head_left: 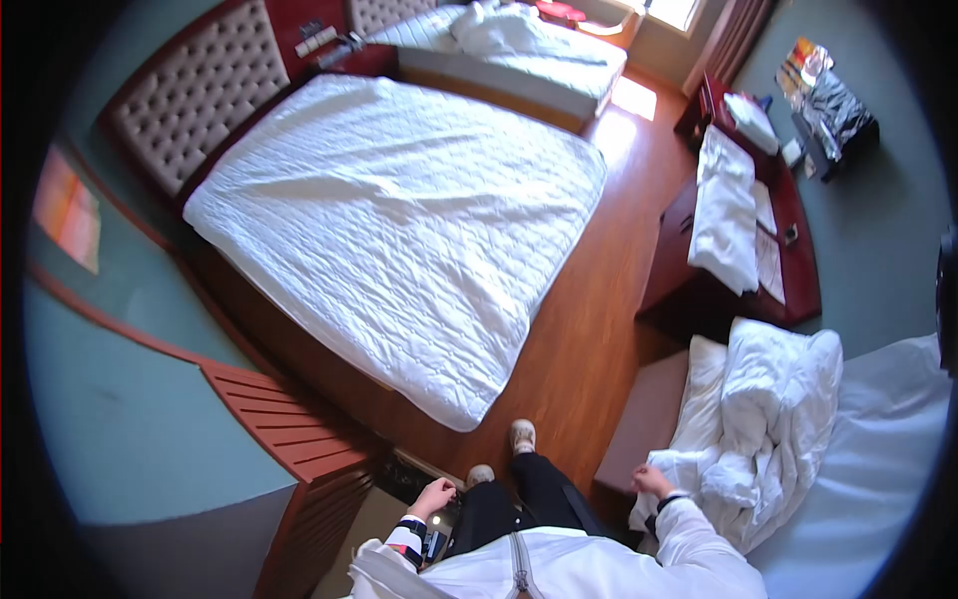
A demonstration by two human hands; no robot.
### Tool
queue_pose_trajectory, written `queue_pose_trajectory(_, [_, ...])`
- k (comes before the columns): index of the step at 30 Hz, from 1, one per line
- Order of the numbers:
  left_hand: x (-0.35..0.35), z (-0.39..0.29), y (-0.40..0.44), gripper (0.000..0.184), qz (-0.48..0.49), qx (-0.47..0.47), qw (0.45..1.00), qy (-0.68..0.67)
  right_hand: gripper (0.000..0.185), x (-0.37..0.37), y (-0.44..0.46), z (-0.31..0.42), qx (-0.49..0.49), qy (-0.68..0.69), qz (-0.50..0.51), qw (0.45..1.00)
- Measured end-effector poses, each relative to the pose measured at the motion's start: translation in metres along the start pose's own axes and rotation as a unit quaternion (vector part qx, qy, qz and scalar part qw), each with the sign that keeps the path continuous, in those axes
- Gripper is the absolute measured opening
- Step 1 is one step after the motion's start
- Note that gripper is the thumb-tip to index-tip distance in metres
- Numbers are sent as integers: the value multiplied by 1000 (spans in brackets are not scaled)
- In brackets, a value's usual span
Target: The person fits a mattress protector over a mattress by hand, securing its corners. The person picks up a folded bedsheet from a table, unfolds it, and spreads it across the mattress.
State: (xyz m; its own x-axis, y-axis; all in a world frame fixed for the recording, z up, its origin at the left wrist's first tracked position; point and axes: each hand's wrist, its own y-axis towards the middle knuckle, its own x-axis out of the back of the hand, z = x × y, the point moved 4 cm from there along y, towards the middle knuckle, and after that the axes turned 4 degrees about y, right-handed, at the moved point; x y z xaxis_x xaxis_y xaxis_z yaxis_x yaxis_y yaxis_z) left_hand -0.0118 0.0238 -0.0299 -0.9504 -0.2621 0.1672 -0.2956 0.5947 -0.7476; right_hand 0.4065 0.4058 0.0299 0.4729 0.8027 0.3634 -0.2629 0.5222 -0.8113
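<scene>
Near bed: near bed (pixel 399 230) shows a white quilted surface, in place over the frame but creased.
Bedding: white bedding (pixel 763 399) lies in a loose, folded-over heap on the right, partly over the bench (pixel 639 419). Not spread on the near bed.
Progress: judged early. Quilted layer on; smoothing and the heaped bedding apparently outstanding.
Far bed: far bed (pixel 569 78) carries a rumpled white pile (pixel 504 32), likewise not laid flat.
Desk: white cloth (pixel 723 210) lies lengthwise along the desk (pixel 671 235), draped over its front edge.
Left hand: left hand (pixel 432 497) is beside the left leg, fingers curled; no object visible in it. Closure cannot be told.
Right hand: right hand (pixel 654 482) is at the edge of the bedding, fingers bent. Contact or grip cannot be told.
Writing: papers (pixel 768 270) on the desk, too small to read. Wristband (pixel 407 554) shows no legible mark. No brand can be identified.
</scene>
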Motion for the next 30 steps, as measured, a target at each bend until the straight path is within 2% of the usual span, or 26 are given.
queue_pose_trajectory(2, [4, -24, 73, 19, -31, -50, 998, 25, 22, 20, 41, 0, -36, -12, -1, 999])
queue_pose_trajectory(3, [29, -5, -54, 19, -40, -18, 999, 3, 20, -18, -55, -38, -74, -23, 55, 995])
queue_pose_trajectory(5, [34, -36, -34, 19, -38, -34, 996, -71, 21, 3, -48, -38, -108, 29, 70, 991])
queue_pose_trajectory(7, [44, -60, -20, 23, -48, -22, 997, -51, 23, 11, -45, -18, -111, 54, 74, 990])
queue_pose_trajectory(9, [53, -85, -4, 24, -60, -19, 997, -38, 26, 21, -32, 12, -63, 50, 68, 994])
queue_pose_trajectory(13, [50, -130, 46, 24, -52, -24, 998, -36, 24, 55, 13, 61, 41, 136, 33, 989])
queue_pose_trajectory(15, [42, -149, 88, 23, -31, -5, 999, -31, 24, 78, 30, 78, 63, 167, 25, 984])
queue_pose_trajectory(16, [38, -167, 102, 22, -40, -10, 999, 13, 23, 94, 37, 81, 73, 184, 19, 980])
queue_pose_trajectory(19, [19, -229, 135, 22, -24, 25, 999, 31, 23, 144, 64, 76, 26, 180, 16, 983])
queue_pose_trajectory(21, [6, -272, 160, 23, -11, 15, 998, 67, 22, 179, 89, 67, -28, 175, 11, 984])
queue_pose_trajectory(23, [-3, -311, 182, 25, -30, -10, 999, 26, 23, 212, 121, 69, -35, 172, 16, 984])
queue_pose_trajectory(25, [-6, -344, 197, 25, -36, -1, 999, 7, 22, 237, 161, 84, -1, 167, 21, 986])
queue_pose_trajectory(27, [-10, -369, 212, 23, -30, 18, 999, -9, 21, 254, 192, 123, 50, 173, 30, 983])
queue_pose_trajectory(30, [-10, -408, 237, 23, -2, 77, 996, 44, 21, 280, 199, 219, 128, 211, 39, 968])
